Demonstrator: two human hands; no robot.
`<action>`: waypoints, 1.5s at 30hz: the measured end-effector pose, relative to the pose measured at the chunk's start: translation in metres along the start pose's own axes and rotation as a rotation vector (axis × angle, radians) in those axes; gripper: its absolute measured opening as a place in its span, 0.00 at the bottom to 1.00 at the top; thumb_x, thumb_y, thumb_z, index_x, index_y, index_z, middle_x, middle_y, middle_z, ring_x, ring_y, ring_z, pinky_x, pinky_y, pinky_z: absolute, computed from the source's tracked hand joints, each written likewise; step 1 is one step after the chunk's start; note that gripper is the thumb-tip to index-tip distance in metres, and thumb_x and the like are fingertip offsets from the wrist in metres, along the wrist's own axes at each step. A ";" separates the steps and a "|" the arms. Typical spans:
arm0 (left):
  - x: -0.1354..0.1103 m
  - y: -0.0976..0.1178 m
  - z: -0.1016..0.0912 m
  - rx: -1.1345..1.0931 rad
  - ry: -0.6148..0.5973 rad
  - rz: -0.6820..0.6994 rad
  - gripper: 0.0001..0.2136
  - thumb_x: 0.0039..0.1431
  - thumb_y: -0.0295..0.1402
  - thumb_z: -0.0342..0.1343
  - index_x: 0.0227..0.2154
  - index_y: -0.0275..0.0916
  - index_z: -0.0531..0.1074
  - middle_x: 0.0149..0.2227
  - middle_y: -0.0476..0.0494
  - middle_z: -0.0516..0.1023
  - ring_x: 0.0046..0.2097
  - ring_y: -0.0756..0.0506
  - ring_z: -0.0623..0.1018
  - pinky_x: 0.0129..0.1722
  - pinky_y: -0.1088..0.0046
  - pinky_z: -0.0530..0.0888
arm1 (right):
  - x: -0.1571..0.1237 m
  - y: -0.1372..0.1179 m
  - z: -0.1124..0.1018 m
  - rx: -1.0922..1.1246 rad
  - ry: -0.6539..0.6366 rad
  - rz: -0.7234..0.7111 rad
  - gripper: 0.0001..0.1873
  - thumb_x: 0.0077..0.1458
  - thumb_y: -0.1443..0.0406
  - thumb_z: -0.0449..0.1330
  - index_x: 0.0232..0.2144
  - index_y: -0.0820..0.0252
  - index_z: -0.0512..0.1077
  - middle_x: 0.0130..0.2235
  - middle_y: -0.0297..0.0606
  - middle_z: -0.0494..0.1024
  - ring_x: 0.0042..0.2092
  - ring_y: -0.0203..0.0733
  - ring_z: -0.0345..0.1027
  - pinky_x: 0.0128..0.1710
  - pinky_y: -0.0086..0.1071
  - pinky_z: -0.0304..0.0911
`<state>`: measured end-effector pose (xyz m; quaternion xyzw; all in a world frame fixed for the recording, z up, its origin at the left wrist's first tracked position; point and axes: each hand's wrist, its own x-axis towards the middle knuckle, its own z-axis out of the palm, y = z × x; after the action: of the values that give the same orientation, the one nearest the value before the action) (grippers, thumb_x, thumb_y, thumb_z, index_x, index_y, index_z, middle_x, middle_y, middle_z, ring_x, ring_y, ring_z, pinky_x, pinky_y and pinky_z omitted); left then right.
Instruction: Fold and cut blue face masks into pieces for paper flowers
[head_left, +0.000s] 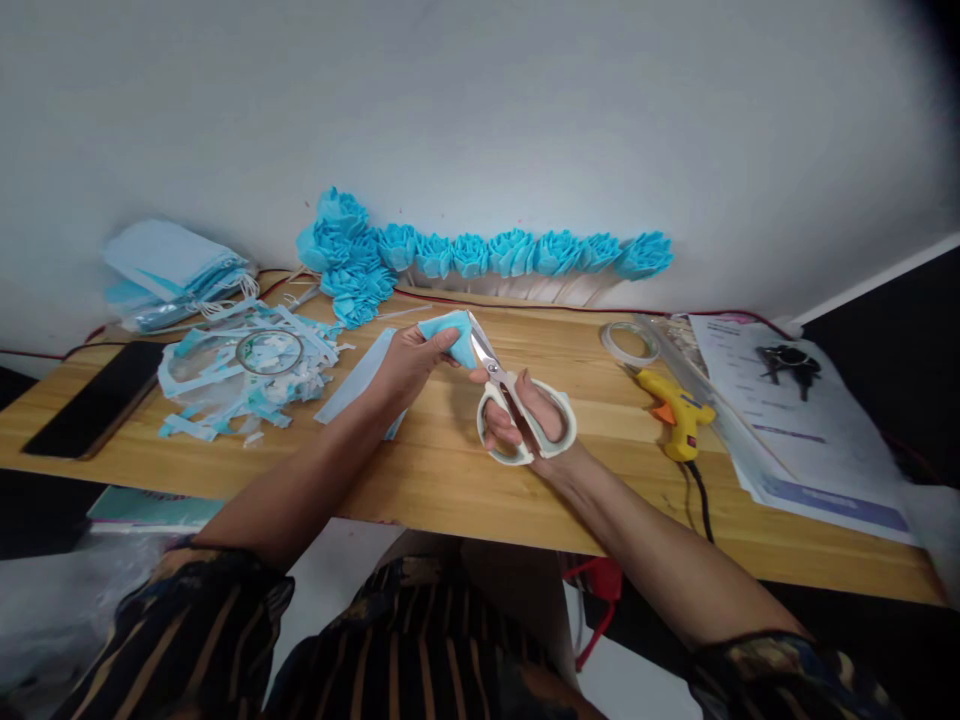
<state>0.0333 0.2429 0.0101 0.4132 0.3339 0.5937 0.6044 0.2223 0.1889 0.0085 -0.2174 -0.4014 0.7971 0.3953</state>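
Note:
My left hand [417, 358] pinches a small folded piece of blue fabric [459, 336], which looks like face mask material, between thumb and fingers. With my right hand [525, 415] I hold a pair of white-handled scissors [491, 368], fingers and thumb through the loops. The blades point up and away from me and meet the right edge of the blue piece; whether they are cutting through it is hard to tell. Beneath my left forearm lies a pale blue strip [360, 375] on the wooden table [450, 480].
Blue fabric flowers [512, 252] on sticks line the wall. Left are stacked masks [176, 265], scraps [259, 365] with a tape roll [268, 352], and a phone [94, 400]. Right are a yellow glue gun [679, 415], another tape roll [628, 343], papers [810, 430] and keys [789, 365].

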 end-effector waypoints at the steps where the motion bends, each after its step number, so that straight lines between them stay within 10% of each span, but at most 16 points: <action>1: 0.000 0.001 0.000 0.001 -0.002 -0.001 0.22 0.38 0.45 0.80 0.24 0.34 0.78 0.24 0.48 0.80 0.26 0.51 0.77 0.30 0.75 0.76 | 0.000 0.000 0.000 -0.002 -0.010 -0.003 0.33 0.57 0.38 0.65 0.44 0.61 0.80 0.20 0.24 0.67 0.17 0.27 0.52 0.24 0.28 0.72; 45: 0.004 0.007 -0.004 -0.021 0.066 -0.009 0.17 0.52 0.41 0.74 0.27 0.35 0.73 0.26 0.50 0.78 0.27 0.52 0.75 0.28 0.77 0.73 | -0.006 -0.018 -0.006 -0.028 -0.118 0.077 0.27 0.63 0.44 0.62 0.48 0.60 0.80 0.26 0.28 0.71 0.23 0.29 0.59 0.38 0.36 0.79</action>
<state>0.0263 0.2467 0.0150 0.3855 0.3493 0.6078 0.6000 0.2374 0.1934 0.0197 -0.1908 -0.4262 0.8176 0.3369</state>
